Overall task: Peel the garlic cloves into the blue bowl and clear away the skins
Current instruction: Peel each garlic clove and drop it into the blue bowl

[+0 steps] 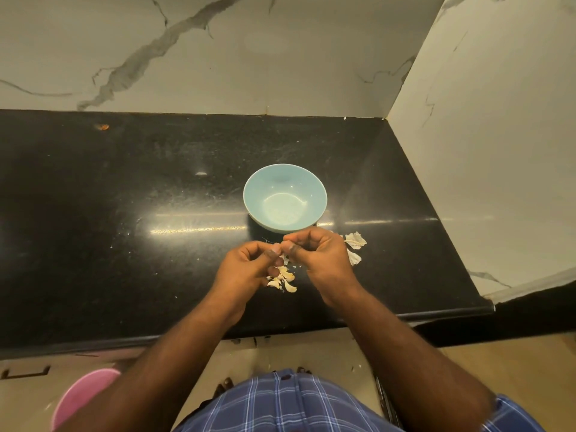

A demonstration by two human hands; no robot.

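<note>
Round pale-blue glazed bowl [285, 198], upright with nothing visible inside, standing on the black counter; a cluster of cream, curved garlic cloves [283, 279] lying just in front of it; white papery garlic skins [354, 246] scattered near the bowl's front right.

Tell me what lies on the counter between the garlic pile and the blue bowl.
In the head view, only the two hands hover there, pinching a clove between the garlic pile and blue bowl.
</note>
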